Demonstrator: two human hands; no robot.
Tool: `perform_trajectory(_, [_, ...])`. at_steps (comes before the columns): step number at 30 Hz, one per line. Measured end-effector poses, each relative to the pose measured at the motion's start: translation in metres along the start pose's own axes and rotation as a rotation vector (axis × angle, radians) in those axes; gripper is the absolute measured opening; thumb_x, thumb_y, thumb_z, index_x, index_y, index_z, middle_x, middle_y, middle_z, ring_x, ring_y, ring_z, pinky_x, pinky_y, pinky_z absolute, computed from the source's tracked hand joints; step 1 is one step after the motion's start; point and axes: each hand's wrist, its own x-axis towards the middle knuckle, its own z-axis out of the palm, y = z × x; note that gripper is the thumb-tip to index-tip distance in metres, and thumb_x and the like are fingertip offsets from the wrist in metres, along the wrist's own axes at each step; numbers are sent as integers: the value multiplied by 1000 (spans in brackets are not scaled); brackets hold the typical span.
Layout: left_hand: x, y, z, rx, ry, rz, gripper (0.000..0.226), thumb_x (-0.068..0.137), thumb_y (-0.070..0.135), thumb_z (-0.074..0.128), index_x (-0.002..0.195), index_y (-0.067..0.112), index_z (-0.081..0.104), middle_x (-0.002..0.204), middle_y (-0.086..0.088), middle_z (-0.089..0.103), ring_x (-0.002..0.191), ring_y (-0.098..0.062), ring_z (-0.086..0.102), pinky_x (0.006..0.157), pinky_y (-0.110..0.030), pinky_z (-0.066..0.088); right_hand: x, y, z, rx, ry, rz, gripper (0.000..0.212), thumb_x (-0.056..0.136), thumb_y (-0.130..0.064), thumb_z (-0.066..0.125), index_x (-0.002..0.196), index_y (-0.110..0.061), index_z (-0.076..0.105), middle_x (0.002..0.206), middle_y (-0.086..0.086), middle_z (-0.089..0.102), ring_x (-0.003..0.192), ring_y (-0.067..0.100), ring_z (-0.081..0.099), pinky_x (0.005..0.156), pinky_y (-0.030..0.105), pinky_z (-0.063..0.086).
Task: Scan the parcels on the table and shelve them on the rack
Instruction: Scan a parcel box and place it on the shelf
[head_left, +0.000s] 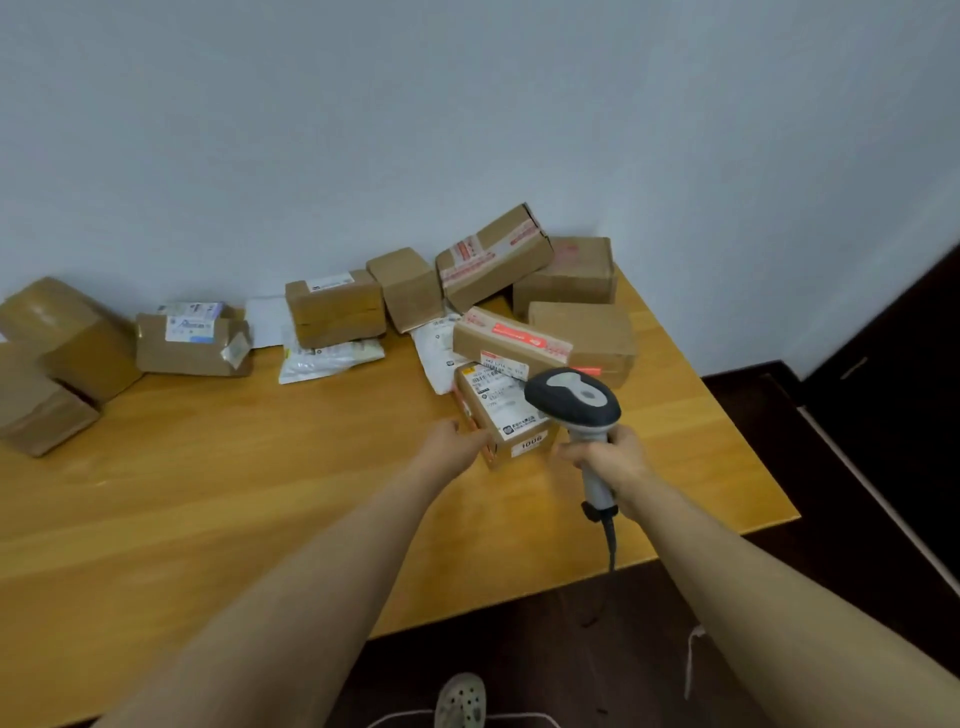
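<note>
Cardboard, brown, small labelled parcel (501, 415) on the wooden table (260, 467) looks light and stiff, so take its side walls; your left hand (451, 442) touches its left edge, hold unclear, right hand (610, 460) grips the grey scanner (574, 397).

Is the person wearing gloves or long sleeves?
No. The left hand and the right hand are both bare, with no gloves, rings or watch showing. No sleeves show anywhere in the picture either.
</note>
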Motion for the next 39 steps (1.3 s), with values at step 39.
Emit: perform_trajectory(39, [-208, -99, -57, -731, 286, -164, 58, 59, 13, 81, 115, 11, 65, 102, -5, 74, 90, -19, 64, 74, -30, 44, -113, -23, 63, -148, -796, -255, 35, 74, -9, 81, 105, -16, 66, 100, 2, 70, 89, 19, 63, 77, 38, 54])
